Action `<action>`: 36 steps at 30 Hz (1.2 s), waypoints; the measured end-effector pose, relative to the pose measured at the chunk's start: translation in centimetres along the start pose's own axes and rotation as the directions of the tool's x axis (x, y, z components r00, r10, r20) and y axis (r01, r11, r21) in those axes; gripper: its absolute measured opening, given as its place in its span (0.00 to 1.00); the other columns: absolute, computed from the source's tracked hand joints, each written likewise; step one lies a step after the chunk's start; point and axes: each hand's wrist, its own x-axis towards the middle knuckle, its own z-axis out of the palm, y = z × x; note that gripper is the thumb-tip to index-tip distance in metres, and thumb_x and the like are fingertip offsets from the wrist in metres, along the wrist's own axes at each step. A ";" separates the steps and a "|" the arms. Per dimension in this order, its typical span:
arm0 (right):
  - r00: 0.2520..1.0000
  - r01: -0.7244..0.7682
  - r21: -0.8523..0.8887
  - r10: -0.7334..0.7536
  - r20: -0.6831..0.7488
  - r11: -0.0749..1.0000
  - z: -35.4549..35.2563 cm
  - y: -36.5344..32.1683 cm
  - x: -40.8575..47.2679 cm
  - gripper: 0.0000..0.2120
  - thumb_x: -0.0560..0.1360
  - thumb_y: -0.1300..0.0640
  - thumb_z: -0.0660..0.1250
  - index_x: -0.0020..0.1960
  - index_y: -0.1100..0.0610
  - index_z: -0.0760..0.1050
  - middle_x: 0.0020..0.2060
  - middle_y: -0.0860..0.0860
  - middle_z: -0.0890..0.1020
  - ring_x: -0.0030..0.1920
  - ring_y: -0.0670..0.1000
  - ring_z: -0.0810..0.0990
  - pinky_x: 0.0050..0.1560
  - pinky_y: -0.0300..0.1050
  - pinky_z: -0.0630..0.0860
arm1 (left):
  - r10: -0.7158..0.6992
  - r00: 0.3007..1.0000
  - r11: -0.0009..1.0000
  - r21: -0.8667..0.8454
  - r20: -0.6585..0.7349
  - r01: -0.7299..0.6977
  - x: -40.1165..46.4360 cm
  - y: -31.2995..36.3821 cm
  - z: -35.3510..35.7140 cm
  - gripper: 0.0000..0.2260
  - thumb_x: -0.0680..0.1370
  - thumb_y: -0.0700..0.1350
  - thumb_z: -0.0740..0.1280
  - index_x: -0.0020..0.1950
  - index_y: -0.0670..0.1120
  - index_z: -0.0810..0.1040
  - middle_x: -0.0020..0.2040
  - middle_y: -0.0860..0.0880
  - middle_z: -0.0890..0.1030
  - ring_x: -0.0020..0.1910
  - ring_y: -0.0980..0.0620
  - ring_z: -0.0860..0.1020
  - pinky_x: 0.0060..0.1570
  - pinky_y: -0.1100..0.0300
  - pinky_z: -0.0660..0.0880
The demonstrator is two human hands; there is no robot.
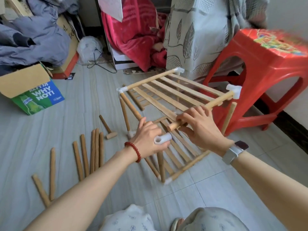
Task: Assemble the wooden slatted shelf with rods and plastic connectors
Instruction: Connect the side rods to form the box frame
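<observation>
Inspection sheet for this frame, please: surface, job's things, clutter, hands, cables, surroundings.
Surface: grey tiled floor.
Job's things: part-built slatted shelf; loose rods; wooden mallet.
Clutter: open cardboard box, plastic bag, grey clothing.
Hands: left hand holds a white plastic connector; right hand grips the front rod near its free end.
Cables: black cable on the floor by the bag.
Surroundings: red plastic stool, red blanket, leaf-patterned fabric.
</observation>
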 end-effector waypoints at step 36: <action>0.765 -0.289 0.177 0.116 0.634 0.941 2.5 -7.5 4.8 0.21 0.81 0.45 0.49 0.38 0.52 0.73 0.33 0.48 0.81 0.37 0.48 0.78 0.48 0.48 0.76 | -0.721 0.622 0.473 -0.439 0.305 0.764 -2.8 1.3 -3.8 0.11 0.81 0.46 0.57 0.61 0.44 0.70 0.56 0.47 0.76 0.56 0.50 0.73 0.52 0.60 0.69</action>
